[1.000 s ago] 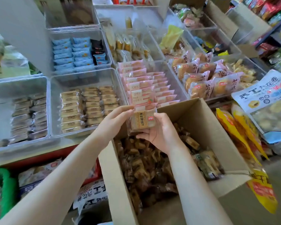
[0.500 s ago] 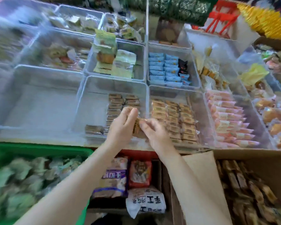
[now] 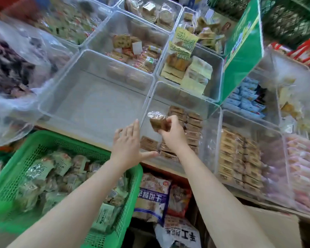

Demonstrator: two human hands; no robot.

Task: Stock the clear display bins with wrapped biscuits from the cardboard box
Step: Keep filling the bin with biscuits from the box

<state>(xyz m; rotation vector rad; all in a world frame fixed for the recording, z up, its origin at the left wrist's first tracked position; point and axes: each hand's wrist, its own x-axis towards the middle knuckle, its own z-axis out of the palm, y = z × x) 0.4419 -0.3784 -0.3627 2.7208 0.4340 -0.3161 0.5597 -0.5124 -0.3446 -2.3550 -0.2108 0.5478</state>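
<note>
Clear plastic bins are set side by side on a shelf, and a wrapped biscuit (image 3: 157,122) is pinched between the curled fingers and thumb of the right hand (image 3: 172,135), raised over the near bin (image 3: 208,133) in the middle of the row. Brown biscuit packs (image 3: 191,129) are already stacked in rows along the right part of that bin, with a few more lying at its front edge. The left hand (image 3: 128,145) is held flat with its fingers straight and relaxed, grasping nothing, over the front corner where this bin meets the large bin (image 3: 97,108) to its left; whether it touches the rim cannot be told. Nothing is seen lying on the floor of that large bin. Further rows of tan packs (image 3: 238,158) are lined up in the bin to the right, and pink packs (image 3: 304,174) beyond them. A green basket (image 3: 122,203) filled with pale green wrapped snacks is placed below the shelf on the left. Only a corner of the cardboard box (image 3: 276,228) is visible at the lower right, and large printed snack bags (image 3: 152,196) are lying between it and the basket.
</note>
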